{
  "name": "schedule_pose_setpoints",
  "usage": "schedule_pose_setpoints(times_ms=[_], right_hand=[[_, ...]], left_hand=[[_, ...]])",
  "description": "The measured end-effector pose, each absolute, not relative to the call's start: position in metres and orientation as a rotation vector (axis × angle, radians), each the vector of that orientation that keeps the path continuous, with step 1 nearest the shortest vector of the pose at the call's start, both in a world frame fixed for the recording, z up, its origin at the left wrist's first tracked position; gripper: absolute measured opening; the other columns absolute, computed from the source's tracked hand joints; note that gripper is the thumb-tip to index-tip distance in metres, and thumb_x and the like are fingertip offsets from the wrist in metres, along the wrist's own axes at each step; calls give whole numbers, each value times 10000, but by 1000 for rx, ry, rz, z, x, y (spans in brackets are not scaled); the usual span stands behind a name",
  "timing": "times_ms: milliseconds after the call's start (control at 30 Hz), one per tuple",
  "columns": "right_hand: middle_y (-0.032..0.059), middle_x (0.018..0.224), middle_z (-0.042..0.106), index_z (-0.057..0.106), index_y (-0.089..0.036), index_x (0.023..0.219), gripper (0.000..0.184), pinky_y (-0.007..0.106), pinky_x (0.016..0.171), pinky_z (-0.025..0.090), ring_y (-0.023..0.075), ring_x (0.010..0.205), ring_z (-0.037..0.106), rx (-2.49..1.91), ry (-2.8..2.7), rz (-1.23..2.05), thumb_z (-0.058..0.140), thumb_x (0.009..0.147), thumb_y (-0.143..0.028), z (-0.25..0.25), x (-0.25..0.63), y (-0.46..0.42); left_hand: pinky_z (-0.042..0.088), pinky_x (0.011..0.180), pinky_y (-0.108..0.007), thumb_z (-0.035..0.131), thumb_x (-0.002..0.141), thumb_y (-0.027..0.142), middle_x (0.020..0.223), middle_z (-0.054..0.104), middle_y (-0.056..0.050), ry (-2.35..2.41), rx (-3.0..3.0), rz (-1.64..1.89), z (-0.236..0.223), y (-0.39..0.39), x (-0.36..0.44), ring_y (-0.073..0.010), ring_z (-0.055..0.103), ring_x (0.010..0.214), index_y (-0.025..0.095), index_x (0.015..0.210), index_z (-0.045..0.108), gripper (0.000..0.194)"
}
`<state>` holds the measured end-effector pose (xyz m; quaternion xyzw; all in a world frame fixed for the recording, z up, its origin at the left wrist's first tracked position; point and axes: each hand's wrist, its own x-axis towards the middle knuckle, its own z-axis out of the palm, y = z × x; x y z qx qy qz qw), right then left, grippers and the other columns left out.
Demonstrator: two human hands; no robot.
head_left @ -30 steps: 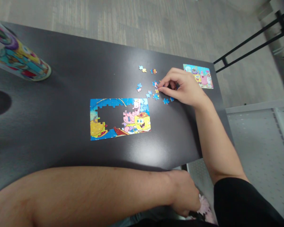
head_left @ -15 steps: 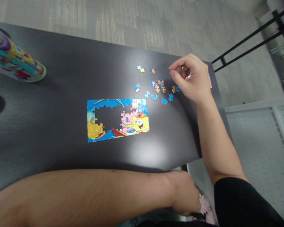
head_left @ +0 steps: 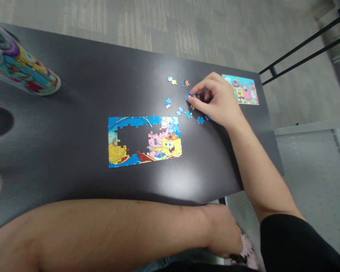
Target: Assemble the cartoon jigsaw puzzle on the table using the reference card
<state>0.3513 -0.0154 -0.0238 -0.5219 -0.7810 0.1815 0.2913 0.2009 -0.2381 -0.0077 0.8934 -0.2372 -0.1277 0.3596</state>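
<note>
My right hand is over the loose puzzle pieces, thumb and forefinger closed on a small blue puzzle piece. Its fingers partly cover other pieces. More loose pieces lie around it, among them a blue one and a blue-and-pink one. Left of them is a partly assembled cartoon jigsaw puzzle, its frame joined around a gap in the middle. My left hand is curled closed below the table's front edge, with its fingers mostly hidden; whatever it may hold does not show.
A small cartoon picture card lies at the table's right end. A tall cartoon-printed container stands at the far left of the dark table. Beyond the right end are black metal bars. A pink floral item shows beside my left hand.
My right hand has moved left and down onto the cluster of loose pieces, uncovering the picture card. My left hand stays where it was. The view has shifted slightly.
</note>
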Motion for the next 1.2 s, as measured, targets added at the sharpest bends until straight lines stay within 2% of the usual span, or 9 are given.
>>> schedule_pose_setpoints(times_ms=[133,267,433,567,700,767,967,1133,1200], right_hand=[[116,1131,793,863,-330,1188,440,555,845,613,296,917,636,-1374,-2074,509,1010,1108,-737,-29,359,-11],[118,1168,774,853,-317,1147,482,534,824,606,291,924,657,-1395,-2068,447,1005,1101,-772,-29,362,-9],[87,1084,755,820,-304,1114,583,460,825,596,279,959,685,-1374,-1910,293,841,1188,-882,-25,384,1],[69,1013,742,824,-298,1064,618,453,803,579,266,890,685,-1388,-1859,242,838,1162,-908,-24,401,7],[61,985,765,867,-299,1062,529,437,744,541,231,789,600,-1402,-1890,325,869,1148,-821,-24,397,3],[60,978,775,890,-298,1059,473,427,719,519,219,760,560,-1411,-1903,357,878,1142,-764,-22,391,-1],[44,1015,775,908,-300,1122,313,443,765,564,209,766,561,-1415,-2052,456,965,1090,-606,-21,371,-9],[58,1085,780,914,-273,1159,234,451,783,589,209,804,563,-1301,-2101,497,992,1069,-475,-28,352,-12],[60,1119,781,906,-281,1169,199,463,817,615,218,829,592,-1300,-2122,492,975,1092,-451,-29,348,-14]], left_hand=[[568,563,-370,782,1169,274,1116,984,-10,-627,2286,-348,-6,-236,201,-214,912,1008,299,625,247,764],[555,570,-358,729,1202,285,1138,986,-28,-642,2290,-354,-5,-235,201,-212,918,1043,292,621,252,751],[522,522,-351,723,1205,283,1052,967,-13,-635,2304,-346,-6,-237,200,-195,906,981,289,639,257,733],[467,473,-344,719,1200,307,965,945,1,-606,2350,-302,-16,-247,201,-196,902,917,275,634,329,688],[422,469,-351,691,1211,344,950,946,-2,-579,2380,-245,-28,-258,201,-199,868,796,268,658,580,569],[427,476,-356,724,1206,362,947,944,-2,-558,2376,-222,-31,-260,201,-191,837,740,267,667,623,556],[432,460,-331,724,1210,349,906,921,-8,-581,2354,-295,-21,-252,202,-179,842,774,269,624,416,667],[420,451,-323,749,1174,300,866,903,-7,-580,2328,-298,-19,-251,203,-175,814,732,269,595,384,685],[401,438,-324,762,1176,320,847,896,1,-570,2333,-282,-24,-255,205,-170,778,681,269,591,437,671]])
